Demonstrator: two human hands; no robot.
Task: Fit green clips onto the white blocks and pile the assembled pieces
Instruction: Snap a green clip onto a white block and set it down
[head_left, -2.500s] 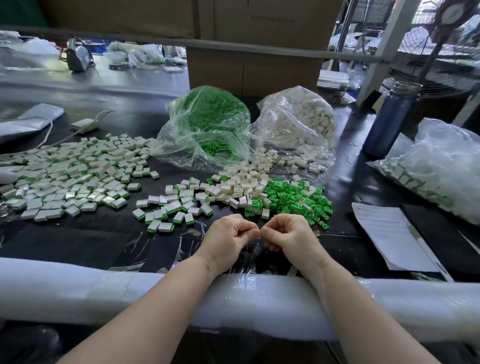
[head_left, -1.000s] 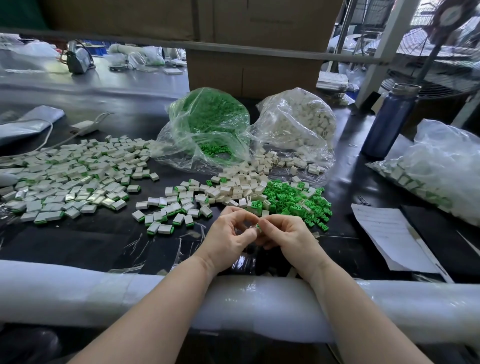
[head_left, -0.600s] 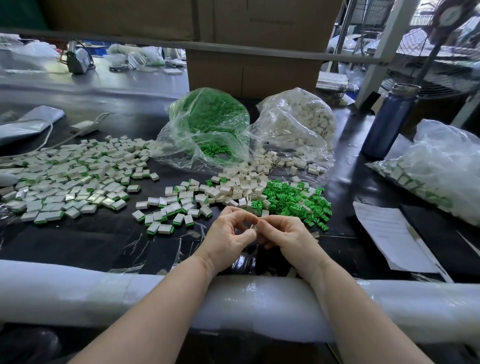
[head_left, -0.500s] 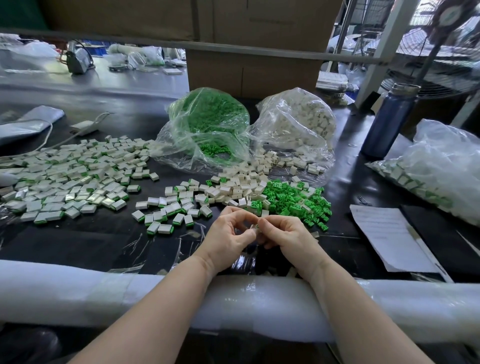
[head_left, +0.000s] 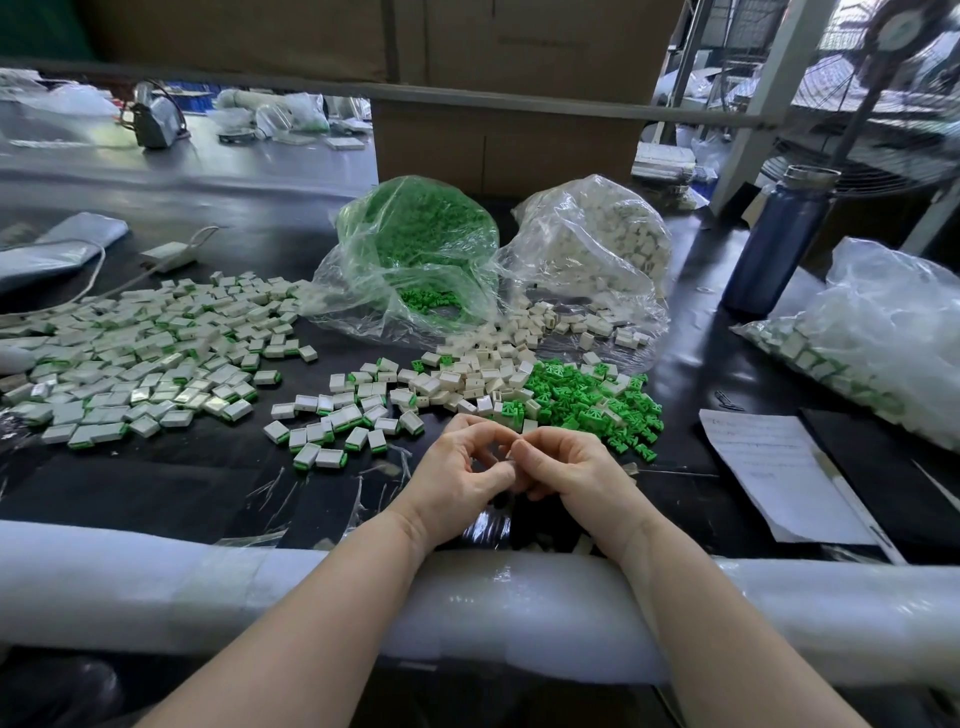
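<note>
Both hands met just above the black, glossy table (head_left: 208, 483). The left hand (head_left: 460, 475) and right hand (head_left: 569, 470) had their fingers curled inward, thumb and forefinger tips pinching one small pale piece (head_left: 510, 457) between them; it was almost wholly hidden, so whether it was a bare block or already clipped could not be told. Just beyond the knuckles lay a heap of loose green clips (head_left: 587, 402), angular and ribbed, beside a scatter of boxy white blocks (head_left: 488, 371). Left of these, a small group of assembled pieces (head_left: 332, 421), white with a green edge, lay flat, and a far larger spread of assembled pieces (head_left: 140, 358) ran off the left edge. Two crinkled clear bags stood behind: a bag of green clips (head_left: 415, 249) and a bag of white blocks (head_left: 597, 244), both spilling at the mouth. Both forearms rested on a padded white foam rail (head_left: 156, 587) wrapped in shiny film. A printed sheet (head_left: 779, 473), its text illegible, lay right, near a dark blue bottle (head_left: 776, 249).
</note>
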